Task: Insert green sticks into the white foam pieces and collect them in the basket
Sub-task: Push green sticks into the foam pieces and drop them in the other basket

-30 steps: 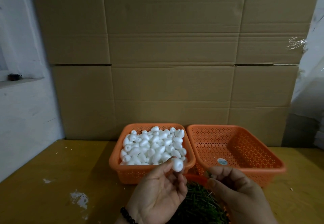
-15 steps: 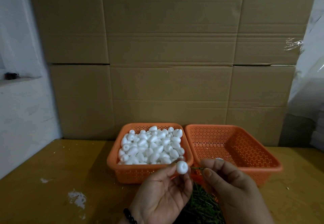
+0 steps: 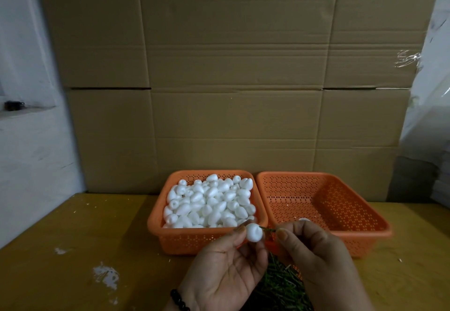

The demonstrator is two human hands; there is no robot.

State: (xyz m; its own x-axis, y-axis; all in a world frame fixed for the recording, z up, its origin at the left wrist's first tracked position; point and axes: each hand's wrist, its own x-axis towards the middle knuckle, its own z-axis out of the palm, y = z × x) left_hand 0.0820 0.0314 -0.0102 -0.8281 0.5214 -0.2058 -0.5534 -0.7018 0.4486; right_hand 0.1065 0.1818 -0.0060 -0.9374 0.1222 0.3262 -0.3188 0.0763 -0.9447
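Observation:
My left hand (image 3: 226, 269) pinches a white foam piece (image 3: 254, 232) between thumb and fingertips, palm up. My right hand (image 3: 319, 259) pinches a thin green stick (image 3: 267, 230) whose tip touches the foam piece's right side. Behind them, the left orange basket (image 3: 207, 239) is full of white foam pieces (image 3: 209, 203). The right orange basket (image 3: 360, 228) holds what looks like one white piece (image 3: 304, 219), half hidden by my right hand. A heap of green sticks (image 3: 280, 286) lies under and between my hands.
A wall of cardboard boxes (image 3: 231, 79) stands right behind the baskets. The yellow table (image 3: 85, 250) has white foam crumbs (image 3: 106, 275) on its left part. A white wall (image 3: 26, 140) runs along the left; clear plastic wrap (image 3: 428, 91) hangs at the right.
My hands rose and came together. The green stick now reaches the foam piece's right side; one second ago the two hands were lower and apart.

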